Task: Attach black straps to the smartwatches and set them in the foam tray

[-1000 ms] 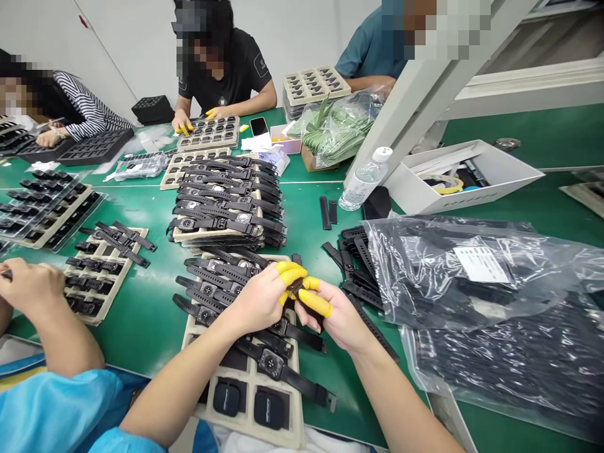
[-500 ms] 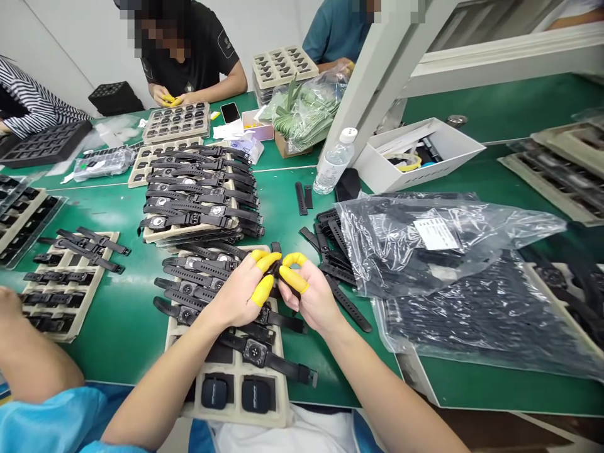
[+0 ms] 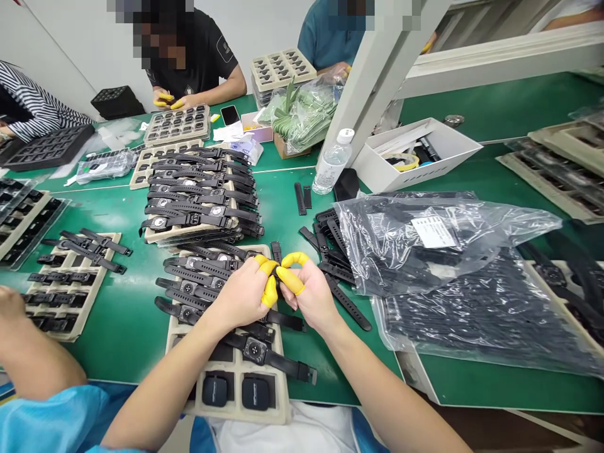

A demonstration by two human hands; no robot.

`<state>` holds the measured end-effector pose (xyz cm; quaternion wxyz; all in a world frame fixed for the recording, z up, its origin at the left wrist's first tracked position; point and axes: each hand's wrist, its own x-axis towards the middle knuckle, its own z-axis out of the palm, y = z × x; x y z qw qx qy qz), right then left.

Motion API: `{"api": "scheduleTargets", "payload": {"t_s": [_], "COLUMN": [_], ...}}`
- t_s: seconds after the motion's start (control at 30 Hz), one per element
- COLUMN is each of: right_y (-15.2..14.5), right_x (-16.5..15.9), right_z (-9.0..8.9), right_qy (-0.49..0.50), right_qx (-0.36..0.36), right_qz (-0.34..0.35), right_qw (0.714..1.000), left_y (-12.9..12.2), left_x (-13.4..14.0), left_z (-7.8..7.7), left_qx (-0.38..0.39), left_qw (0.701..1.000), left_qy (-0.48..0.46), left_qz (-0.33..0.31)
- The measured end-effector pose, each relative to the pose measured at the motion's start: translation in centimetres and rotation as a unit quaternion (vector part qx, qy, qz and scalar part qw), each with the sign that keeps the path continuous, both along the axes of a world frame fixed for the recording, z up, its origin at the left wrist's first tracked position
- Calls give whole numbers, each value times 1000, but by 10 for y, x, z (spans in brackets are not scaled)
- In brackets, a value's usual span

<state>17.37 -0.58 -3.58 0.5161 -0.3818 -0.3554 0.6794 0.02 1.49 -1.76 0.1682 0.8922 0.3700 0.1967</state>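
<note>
My left hand point(image 3: 246, 290) and my right hand point(image 3: 310, 290), both with yellow finger cots, meet over the near tray. Their fingertips pinch a small black smartwatch point(image 3: 276, 270), mostly hidden by the fingers. A black strap end point(image 3: 276, 250) shows just beyond them. Beneath my hands lies a beige tray point(image 3: 283, 402) with several strapped watches face down, among them one watch point(image 3: 255, 350) with its sensor side up. Two square watch bodies without straps, one of them at the right point(image 3: 255, 392), sit in the nearest cells. Loose black straps point(image 3: 346, 302) lie right of my right hand.
Clear plastic bags of black straps point(image 3: 453, 314) cover the right side. A stack of watch trays point(image 3: 189, 236) stands beyond my hands. A water bottle point(image 3: 333, 162) and a white box point(image 3: 425, 176) stand by the post. Co-workers sit across and at left.
My fingers have shifted slightly around the watch, with the left index and thumb drawn closer to the right fingertips. The watch is now more covered. The tray and straps stay put.
</note>
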Motion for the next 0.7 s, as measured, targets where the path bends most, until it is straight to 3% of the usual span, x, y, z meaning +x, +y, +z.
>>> {"api": "scheduleTargets", "payload": {"t_s": [0.23, 0.47, 0.7], "right_y": [-1, -1, -2], "right_x": [0, -4, -5], "right_z": [1, -1, 0], "right_qy": [29, 41, 33], "right_qx": [-16, -25, -15], "right_qz": [-7, -2, -9], "right_qw": [999, 999, 999], "left_y": [-1, -2, 0], "left_x": [1, 1, -2], "left_z": [1, -5, -1], "left_qx": [-13, 5, 20], "left_qw": [999, 1000, 999], "left_qy": [-45, -10, -49], "left_qz": [-7, 14, -14]}}
